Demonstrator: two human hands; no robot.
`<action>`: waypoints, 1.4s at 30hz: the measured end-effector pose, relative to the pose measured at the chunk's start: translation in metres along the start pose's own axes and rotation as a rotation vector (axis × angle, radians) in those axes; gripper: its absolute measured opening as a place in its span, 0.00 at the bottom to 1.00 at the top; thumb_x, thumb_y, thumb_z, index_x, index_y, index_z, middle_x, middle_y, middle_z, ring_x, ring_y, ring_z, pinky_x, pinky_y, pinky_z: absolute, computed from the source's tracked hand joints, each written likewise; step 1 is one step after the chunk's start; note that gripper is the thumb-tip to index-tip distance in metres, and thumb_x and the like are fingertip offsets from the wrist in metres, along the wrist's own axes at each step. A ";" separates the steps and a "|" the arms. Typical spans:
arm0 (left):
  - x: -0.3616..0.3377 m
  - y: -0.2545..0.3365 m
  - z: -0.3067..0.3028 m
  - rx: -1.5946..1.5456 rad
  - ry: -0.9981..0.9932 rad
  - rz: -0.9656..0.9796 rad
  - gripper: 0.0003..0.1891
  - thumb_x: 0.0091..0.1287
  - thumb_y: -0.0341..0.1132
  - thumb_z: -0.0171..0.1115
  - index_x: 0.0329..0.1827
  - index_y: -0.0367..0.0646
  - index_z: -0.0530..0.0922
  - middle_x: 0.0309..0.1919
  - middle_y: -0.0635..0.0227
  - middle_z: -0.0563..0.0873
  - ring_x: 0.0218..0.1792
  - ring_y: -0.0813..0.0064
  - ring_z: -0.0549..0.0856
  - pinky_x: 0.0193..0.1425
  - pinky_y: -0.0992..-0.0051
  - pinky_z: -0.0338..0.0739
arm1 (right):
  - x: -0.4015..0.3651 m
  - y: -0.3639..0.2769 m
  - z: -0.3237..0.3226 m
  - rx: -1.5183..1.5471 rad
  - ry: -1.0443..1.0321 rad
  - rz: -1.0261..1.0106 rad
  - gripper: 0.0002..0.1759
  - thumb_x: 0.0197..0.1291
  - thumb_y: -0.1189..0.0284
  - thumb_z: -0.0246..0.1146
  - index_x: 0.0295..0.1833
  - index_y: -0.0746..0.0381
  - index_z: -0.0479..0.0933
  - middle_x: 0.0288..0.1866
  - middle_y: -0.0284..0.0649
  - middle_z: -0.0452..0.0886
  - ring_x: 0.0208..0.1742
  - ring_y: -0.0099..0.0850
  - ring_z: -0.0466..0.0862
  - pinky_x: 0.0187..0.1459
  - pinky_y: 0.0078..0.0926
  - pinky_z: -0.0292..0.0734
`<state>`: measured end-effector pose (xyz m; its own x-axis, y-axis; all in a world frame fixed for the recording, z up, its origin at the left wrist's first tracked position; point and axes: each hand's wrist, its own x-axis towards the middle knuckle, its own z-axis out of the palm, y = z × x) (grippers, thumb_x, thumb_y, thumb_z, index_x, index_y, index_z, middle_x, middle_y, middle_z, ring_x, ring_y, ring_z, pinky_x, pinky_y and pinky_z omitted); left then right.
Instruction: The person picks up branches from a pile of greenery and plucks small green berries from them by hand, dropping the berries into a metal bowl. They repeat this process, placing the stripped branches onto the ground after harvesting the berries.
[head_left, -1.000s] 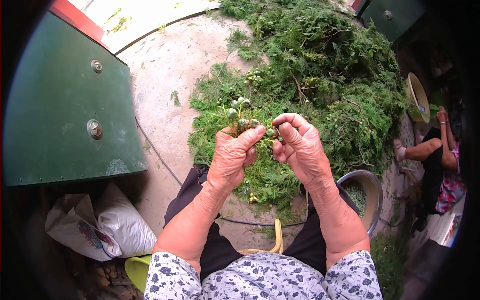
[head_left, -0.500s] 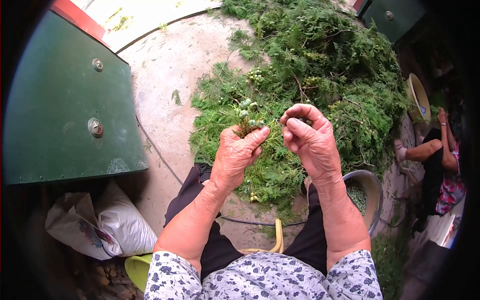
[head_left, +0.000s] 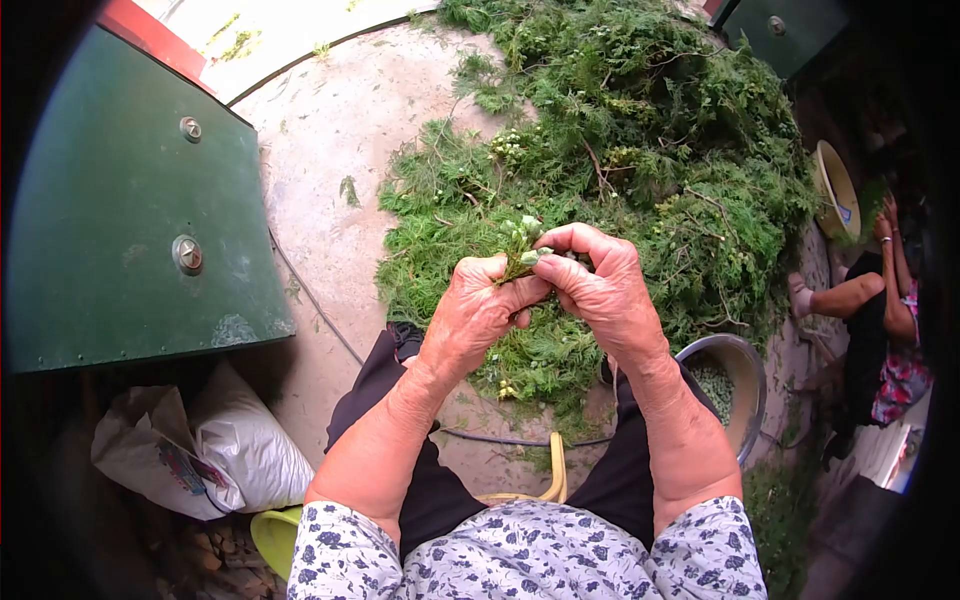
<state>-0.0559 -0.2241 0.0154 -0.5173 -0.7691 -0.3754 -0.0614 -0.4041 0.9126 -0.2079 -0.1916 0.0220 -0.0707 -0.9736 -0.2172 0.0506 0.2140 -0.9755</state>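
My left hand [head_left: 478,305] is closed around a small evergreen sprig [head_left: 516,240] with pale green cones on it, held upright over the cuttings. The thumb and forefinger of my right hand [head_left: 605,285] pinch a green cone [head_left: 530,257] at the sprig's right side. My two hands nearly touch. Something small and dark shows behind the right fingers, mostly hidden. Below and beyond lies a big heap of green evergreen branches [head_left: 640,150]. By my right knee stands a metal basin [head_left: 755,390] with many small green cones [head_left: 714,388] inside.
A green metal panel [head_left: 110,220] with star-shaped studs stands at left, above white sacks [head_left: 250,440] and a lime-green basin [head_left: 272,540]. A dark cable [head_left: 315,300] crosses the floor. At right another person [head_left: 880,320] sits beside a yellow basin [head_left: 830,190].
My right hand has moved left and its thumb and forefinger have closed on a cone of the sprig. The sprig has turned and shifted slightly right in my left hand.
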 end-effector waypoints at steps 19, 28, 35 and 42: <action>-0.003 0.005 0.002 0.057 -0.100 0.027 0.16 0.67 0.47 0.55 0.41 0.43 0.80 0.19 0.81 0.70 0.17 0.89 0.68 0.20 0.84 0.64 | 0.007 0.003 -0.015 0.510 -0.057 0.095 0.13 0.59 0.67 0.60 0.45 0.64 0.74 0.29 0.30 0.73 0.26 0.17 0.73 0.22 0.14 0.66; 0.007 -0.011 0.003 0.052 0.069 0.255 0.12 0.66 0.41 0.58 0.39 0.40 0.79 0.23 0.81 0.76 0.25 0.91 0.71 0.27 0.85 0.66 | 0.000 -0.005 -0.005 0.102 0.002 -0.057 0.10 0.55 0.70 0.65 0.41 0.62 0.76 0.30 0.26 0.73 0.27 0.11 0.68 0.27 0.10 0.64; 0.004 -0.010 0.008 0.052 0.150 0.281 0.09 0.66 0.35 0.58 0.38 0.38 0.80 0.23 0.82 0.76 0.26 0.91 0.69 0.28 0.83 0.65 | 0.000 0.000 0.002 0.046 0.059 -0.054 0.09 0.56 0.70 0.64 0.39 0.63 0.76 0.28 0.26 0.73 0.25 0.12 0.68 0.25 0.11 0.64; 0.005 -0.013 0.010 -0.216 0.145 0.291 0.06 0.63 0.29 0.58 0.36 0.36 0.80 0.26 0.73 0.82 0.26 0.88 0.77 0.28 0.84 0.72 | -0.006 0.000 0.008 0.433 -0.013 0.110 0.09 0.58 0.71 0.63 0.43 0.61 0.74 0.28 0.29 0.73 0.25 0.12 0.69 0.20 0.09 0.61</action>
<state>-0.0661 -0.2178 0.0030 -0.3597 -0.9226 -0.1392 0.2591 -0.2421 0.9350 -0.1993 -0.1869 0.0235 -0.0291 -0.9485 -0.3154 0.4693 0.2656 -0.8421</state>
